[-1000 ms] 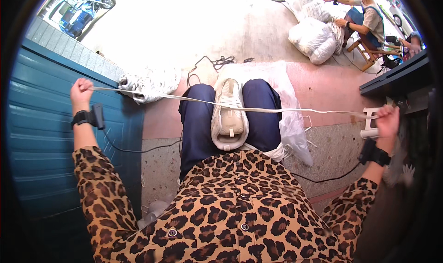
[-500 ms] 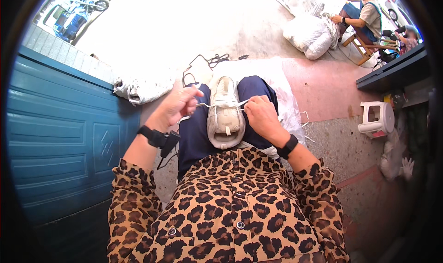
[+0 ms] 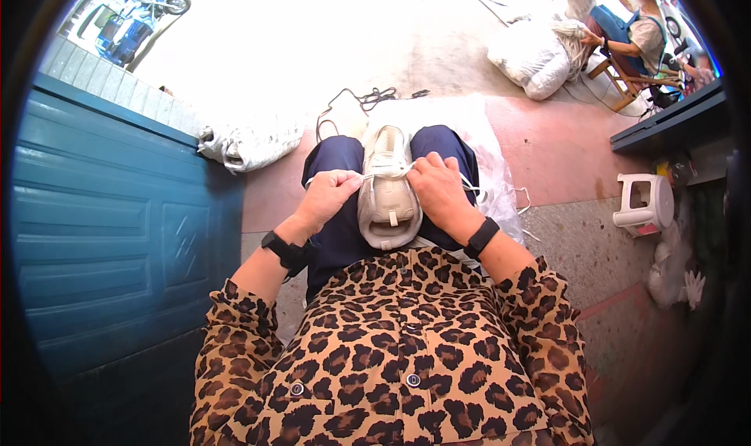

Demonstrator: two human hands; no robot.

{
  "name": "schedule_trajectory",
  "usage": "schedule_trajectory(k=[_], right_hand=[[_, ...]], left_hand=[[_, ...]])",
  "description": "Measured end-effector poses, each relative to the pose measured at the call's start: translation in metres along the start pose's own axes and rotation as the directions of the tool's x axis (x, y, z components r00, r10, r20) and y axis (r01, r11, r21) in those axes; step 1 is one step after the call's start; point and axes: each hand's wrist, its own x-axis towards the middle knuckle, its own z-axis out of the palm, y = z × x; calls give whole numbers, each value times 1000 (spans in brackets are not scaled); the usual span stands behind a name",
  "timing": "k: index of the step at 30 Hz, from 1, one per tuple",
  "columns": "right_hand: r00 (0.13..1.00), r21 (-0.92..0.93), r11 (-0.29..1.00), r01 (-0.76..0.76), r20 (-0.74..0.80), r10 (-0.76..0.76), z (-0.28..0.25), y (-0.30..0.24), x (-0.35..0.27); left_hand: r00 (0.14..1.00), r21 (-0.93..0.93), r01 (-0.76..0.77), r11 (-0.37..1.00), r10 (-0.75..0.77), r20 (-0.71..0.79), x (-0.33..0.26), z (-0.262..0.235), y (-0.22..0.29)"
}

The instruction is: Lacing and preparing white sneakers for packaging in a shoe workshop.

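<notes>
A beige sneaker rests between my knees, its heel toward me and its toe pointing away. A white shoelace runs across its upper. To the left of the shoe, my left hand pinches one part of the lace between thumb and fingers. At the shoe's right side, my right hand is closed on the lace close to the tongue. A loose lace end trails out past my right hand over the knee. My fingers cover part of the lace, so its exact crossing is hidden.
White sacks lie at the far right beside a seated person. A white stool stands on the right. A blue door borders the left, with a white bundle by it. Black cord lies ahead.
My left hand has come down and in toward the shoe, now pinching the lace. My right hand has shifted slightly up toward the tongue. The far person's pose differs a little.
</notes>
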Motion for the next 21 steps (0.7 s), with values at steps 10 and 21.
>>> schedule_trajectory(k=[10,21], right_hand=[[954,119,948,-294,-20,299,4,-3,-3],[951,142,942,-304,-21,310,-3,-7,-5]], left_hand=[[945,574,-182,798,304,-124,8,3,-8],[941,707,-150,691,319,-112,5,19,14]])
